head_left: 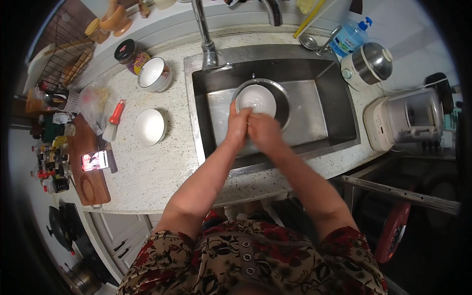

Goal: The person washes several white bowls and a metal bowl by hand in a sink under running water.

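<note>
Nearest is the person's floral shirt, on the near side of the sink, with both bare forearms reaching over the sink's front edge. Within the sink, the left hand is closed on the near left side of a white bowl. The right hand, blurred, meets the bowl's near edge; its fingers are partly hidden, so I cannot tell whether it grips anything. The bowl sits over or inside a round metal basin in the sink; which of the two is unclear.

On the tabletop, well left of the sink, a lit phone rests on a wooden board. Nearer the sink's left edge lie a red-handled brush and another white bowl. Right of the sink stands a cream appliance with a clear body.

Farther off, stacked bowls stand left of the sink, beside a dark-lidded jar. A metal faucet rises at the sink's back edge, and a blue pump bottle stands beyond its far right corner.
</note>
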